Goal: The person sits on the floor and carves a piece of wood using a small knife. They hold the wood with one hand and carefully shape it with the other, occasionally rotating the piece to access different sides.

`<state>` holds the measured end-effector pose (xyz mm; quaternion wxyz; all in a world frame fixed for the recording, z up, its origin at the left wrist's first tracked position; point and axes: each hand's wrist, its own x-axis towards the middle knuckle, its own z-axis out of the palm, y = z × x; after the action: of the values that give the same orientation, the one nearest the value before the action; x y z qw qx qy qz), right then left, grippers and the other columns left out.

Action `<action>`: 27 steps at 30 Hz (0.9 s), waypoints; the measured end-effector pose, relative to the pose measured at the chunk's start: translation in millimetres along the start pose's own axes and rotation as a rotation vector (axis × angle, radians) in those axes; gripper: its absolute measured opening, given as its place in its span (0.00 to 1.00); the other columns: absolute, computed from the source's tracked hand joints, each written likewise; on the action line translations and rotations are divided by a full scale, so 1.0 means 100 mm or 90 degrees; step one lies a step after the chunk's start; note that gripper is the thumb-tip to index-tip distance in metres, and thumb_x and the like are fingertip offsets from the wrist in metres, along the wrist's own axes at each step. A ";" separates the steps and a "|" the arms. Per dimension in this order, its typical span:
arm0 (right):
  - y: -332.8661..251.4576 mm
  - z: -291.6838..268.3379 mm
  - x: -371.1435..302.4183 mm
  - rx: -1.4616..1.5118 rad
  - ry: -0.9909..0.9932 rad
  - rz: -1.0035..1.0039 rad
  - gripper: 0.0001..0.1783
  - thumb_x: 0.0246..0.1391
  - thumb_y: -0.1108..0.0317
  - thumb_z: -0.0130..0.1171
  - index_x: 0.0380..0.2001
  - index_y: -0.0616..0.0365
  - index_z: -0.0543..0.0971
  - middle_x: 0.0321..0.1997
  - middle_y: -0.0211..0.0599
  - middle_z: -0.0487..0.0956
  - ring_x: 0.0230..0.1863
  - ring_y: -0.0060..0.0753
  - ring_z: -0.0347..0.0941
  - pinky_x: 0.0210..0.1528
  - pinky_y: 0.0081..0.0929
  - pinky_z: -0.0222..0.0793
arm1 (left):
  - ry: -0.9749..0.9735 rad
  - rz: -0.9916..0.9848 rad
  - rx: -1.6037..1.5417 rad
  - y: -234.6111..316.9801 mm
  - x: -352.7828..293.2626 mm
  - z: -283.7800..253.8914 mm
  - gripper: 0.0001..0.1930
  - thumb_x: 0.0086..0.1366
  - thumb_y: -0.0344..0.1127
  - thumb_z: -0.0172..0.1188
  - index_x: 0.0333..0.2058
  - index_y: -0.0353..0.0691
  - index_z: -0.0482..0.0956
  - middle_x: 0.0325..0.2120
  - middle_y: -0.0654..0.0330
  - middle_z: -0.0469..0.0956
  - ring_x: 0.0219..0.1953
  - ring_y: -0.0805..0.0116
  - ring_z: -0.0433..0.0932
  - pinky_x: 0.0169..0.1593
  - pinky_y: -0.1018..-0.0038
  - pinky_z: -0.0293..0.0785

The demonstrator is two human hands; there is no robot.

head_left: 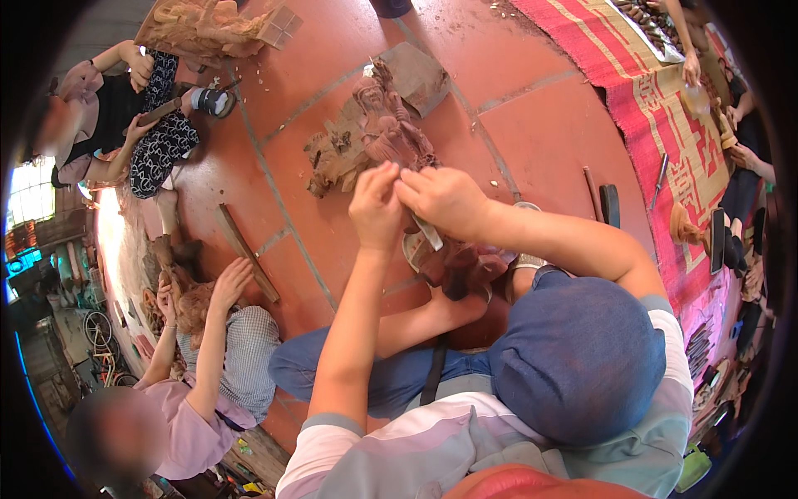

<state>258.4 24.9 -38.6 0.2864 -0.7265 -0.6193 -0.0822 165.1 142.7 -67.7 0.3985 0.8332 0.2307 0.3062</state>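
Observation:
A reddish-brown carved wooden figure [386, 125] of a robed person rests on the tiled floor in front of me, its lower end behind my fingers. My left hand [376, 200] is closed, with the fingertips pinched close to the figure's base; whatever they hold is too small to name. Right beside it, my right hand [445, 198] is closed too, its fingertips nearly meeting the left ones. From under the right hand sticks out a pale flat-ended tool [429, 234], pointing back toward me; its other end is hidden. Below my hands lies a dark reddish object [457, 268], partly covered.
A rough wood chunk [332, 158] and a wood block [422, 79] adjoin the figure. Left, a long wooden bar [248, 252] lies near two people with carvings. A larger carving [212, 29] stands far left. On the right, a red patterned mat [665, 125] has more people around it.

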 end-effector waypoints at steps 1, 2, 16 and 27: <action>-0.03 -0.02 0.02 0.001 -0.015 -0.007 0.09 0.40 0.69 0.56 0.29 0.55 0.72 0.27 0.31 0.72 0.29 0.32 0.72 0.30 0.28 0.70 | -0.020 0.004 0.003 -0.01 -0.06 -0.03 0.11 0.53 0.22 0.62 0.36 0.39 0.82 0.37 0.56 0.80 0.40 0.65 0.81 0.41 0.75 0.79; -0.05 -0.04 0.01 0.002 -0.033 -0.008 0.09 0.40 0.69 0.56 0.29 0.56 0.72 0.28 0.31 0.72 0.28 0.33 0.73 0.30 0.28 0.71 | -0.045 -0.007 -0.004 0.00 -0.07 -0.05 0.11 0.52 0.22 0.62 0.36 0.39 0.82 0.37 0.56 0.80 0.40 0.64 0.81 0.41 0.74 0.78; 0.15 -0.07 0.13 0.094 0.075 -0.003 0.06 0.42 0.71 0.55 0.28 0.58 0.72 0.26 0.34 0.74 0.28 0.37 0.75 0.30 0.30 0.72 | -0.055 0.037 0.090 0.16 0.18 -0.10 0.11 0.53 0.24 0.62 0.36 0.40 0.83 0.35 0.57 0.80 0.33 0.66 0.80 0.37 0.75 0.77; 0.20 -0.06 0.04 0.131 0.026 0.048 0.06 0.43 0.71 0.55 0.29 0.55 0.74 0.28 0.34 0.75 0.32 0.39 0.76 0.31 0.33 0.72 | -0.040 0.088 0.130 0.14 0.21 -0.06 0.10 0.53 0.26 0.63 0.35 0.41 0.83 0.35 0.58 0.80 0.35 0.63 0.81 0.38 0.73 0.77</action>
<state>280.1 24.1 -38.1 0.3750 -0.7140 -0.5909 -0.0218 177.9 151.1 -46.3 0.2964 0.8927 0.1898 0.2814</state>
